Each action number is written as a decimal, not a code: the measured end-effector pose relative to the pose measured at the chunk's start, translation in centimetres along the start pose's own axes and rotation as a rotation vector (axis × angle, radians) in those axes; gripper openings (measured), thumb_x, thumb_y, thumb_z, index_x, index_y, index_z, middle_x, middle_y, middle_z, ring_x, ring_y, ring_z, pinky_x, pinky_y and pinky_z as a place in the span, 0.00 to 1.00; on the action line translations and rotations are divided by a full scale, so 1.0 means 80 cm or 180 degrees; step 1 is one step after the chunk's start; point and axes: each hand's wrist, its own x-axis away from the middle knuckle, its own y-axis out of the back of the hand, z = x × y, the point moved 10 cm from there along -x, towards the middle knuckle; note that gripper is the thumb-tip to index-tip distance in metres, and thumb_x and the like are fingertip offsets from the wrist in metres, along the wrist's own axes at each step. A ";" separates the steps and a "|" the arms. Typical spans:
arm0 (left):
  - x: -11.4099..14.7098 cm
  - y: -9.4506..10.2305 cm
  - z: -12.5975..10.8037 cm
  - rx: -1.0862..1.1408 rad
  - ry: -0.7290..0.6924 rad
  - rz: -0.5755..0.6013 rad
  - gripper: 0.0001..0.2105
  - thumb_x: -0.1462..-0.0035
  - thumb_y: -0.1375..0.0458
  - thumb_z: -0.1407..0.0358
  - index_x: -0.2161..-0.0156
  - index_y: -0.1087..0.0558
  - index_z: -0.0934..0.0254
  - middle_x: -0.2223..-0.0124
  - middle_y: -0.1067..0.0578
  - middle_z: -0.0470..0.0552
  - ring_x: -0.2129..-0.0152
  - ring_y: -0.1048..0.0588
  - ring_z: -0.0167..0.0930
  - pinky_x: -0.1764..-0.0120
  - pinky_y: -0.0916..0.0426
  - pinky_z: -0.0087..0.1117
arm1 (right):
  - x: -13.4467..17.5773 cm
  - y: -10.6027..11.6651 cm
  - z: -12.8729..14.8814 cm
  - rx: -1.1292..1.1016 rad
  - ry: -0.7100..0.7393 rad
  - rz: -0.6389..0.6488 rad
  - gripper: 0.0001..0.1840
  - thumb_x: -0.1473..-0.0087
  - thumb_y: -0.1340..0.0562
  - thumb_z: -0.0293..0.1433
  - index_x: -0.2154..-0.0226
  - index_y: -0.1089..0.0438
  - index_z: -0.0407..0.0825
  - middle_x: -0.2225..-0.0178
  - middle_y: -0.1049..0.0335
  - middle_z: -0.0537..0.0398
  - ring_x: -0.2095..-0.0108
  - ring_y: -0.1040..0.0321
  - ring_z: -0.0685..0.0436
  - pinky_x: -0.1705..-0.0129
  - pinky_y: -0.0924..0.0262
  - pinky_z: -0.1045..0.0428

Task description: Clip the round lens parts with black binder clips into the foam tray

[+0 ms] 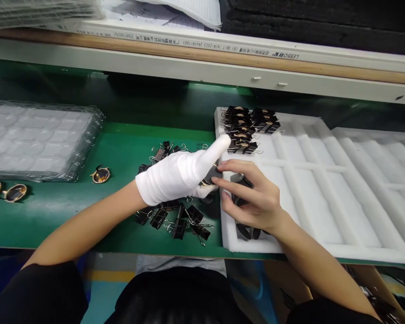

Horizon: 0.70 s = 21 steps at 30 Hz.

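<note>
My left hand [185,173], in a white glove, is closed around a round dark lens [212,174], its thumb pointing up to the right. A hint of gold edge shows beside the lens, but the glove hides most of it. My bare right hand [253,193] pinches the same lens from the right with its fingertips. Beneath that hand, several loose dark lenses [243,231] stand in a compartment of the white foam tray [303,180]. Black binder clips [178,225] lie scattered on the green table around my left hand.
Along the tray's far left, several binder clips grip gold-edged pieces [241,128]. Left on the table are round sunglasses [15,192], a single round rimmed lens [101,175] and clear plastic trays [37,139]. A second foam tray [381,153] stands right. A shelf edge [189,67] runs across the back.
</note>
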 end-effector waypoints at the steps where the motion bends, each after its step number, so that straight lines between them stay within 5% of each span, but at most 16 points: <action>1: 0.000 -0.002 -0.001 -0.0026 -0.0010 0.0013 0.41 0.31 0.49 0.63 0.27 0.72 0.68 0.55 0.20 0.56 0.67 0.19 0.34 0.67 0.25 0.33 | -0.001 0.002 -0.010 -0.0227 -0.0349 -0.0066 0.26 0.45 0.31 0.24 0.46 0.23 0.61 0.46 0.24 0.48 0.47 0.24 0.34 0.50 0.22 0.37; 5: -0.002 -0.004 -0.007 0.0098 -0.0095 0.0056 0.38 0.31 0.48 0.63 0.26 0.66 0.68 0.50 0.21 0.60 0.60 0.18 0.36 0.59 0.25 0.35 | 0.018 -0.032 -0.061 -0.1794 -0.2200 0.0204 0.22 0.43 0.27 0.34 0.46 0.24 0.56 0.53 0.20 0.50 0.54 0.20 0.39 0.55 0.20 0.44; 8: -0.006 0.009 0.003 0.0252 -0.0004 0.0161 0.34 0.31 0.45 0.57 0.27 0.53 0.65 0.44 0.23 0.62 0.52 0.20 0.38 0.54 0.26 0.36 | 0.034 -0.047 -0.078 -0.2535 -0.2974 0.0198 0.17 0.48 0.23 0.39 0.56 0.20 0.53 0.60 0.17 0.53 0.60 0.19 0.42 0.55 0.21 0.45; 11: -0.003 0.021 0.034 0.0308 0.0498 0.0545 0.24 0.31 0.45 0.51 0.36 0.32 0.60 0.50 0.20 0.55 0.58 0.20 0.36 0.58 0.29 0.34 | 0.043 -0.037 -0.097 -0.2749 -0.3300 -0.0247 0.19 0.56 0.19 0.38 0.62 0.21 0.52 0.64 0.17 0.54 0.65 0.20 0.43 0.62 0.22 0.48; 13: 0.008 0.015 0.050 0.0245 0.0813 0.1045 0.18 0.31 0.47 0.49 0.51 0.22 0.58 0.63 0.20 0.48 0.69 0.21 0.32 0.65 0.33 0.32 | 0.049 -0.036 -0.106 -0.2901 -0.3490 -0.0371 0.21 0.61 0.17 0.37 0.66 0.22 0.51 0.66 0.18 0.54 0.65 0.20 0.43 0.67 0.25 0.51; 16: 0.031 -0.006 0.047 -0.0208 0.0844 0.1750 0.21 0.32 0.46 0.47 0.70 0.25 0.60 0.77 0.28 0.46 0.80 0.29 0.30 0.74 0.44 0.32 | 0.057 -0.040 -0.116 -0.2966 -0.3694 -0.0428 0.24 0.64 0.16 0.38 0.68 0.24 0.50 0.68 0.18 0.55 0.68 0.20 0.45 0.72 0.28 0.54; 21: 0.039 -0.032 0.004 -0.1124 0.0258 0.1791 0.16 0.39 0.35 0.51 0.63 0.26 0.65 0.71 0.25 0.52 0.77 0.25 0.37 0.73 0.46 0.33 | 0.053 -0.041 -0.115 -0.2796 -0.3563 -0.0389 0.24 0.59 0.18 0.41 0.65 0.26 0.50 0.67 0.20 0.56 0.74 0.26 0.50 0.76 0.35 0.55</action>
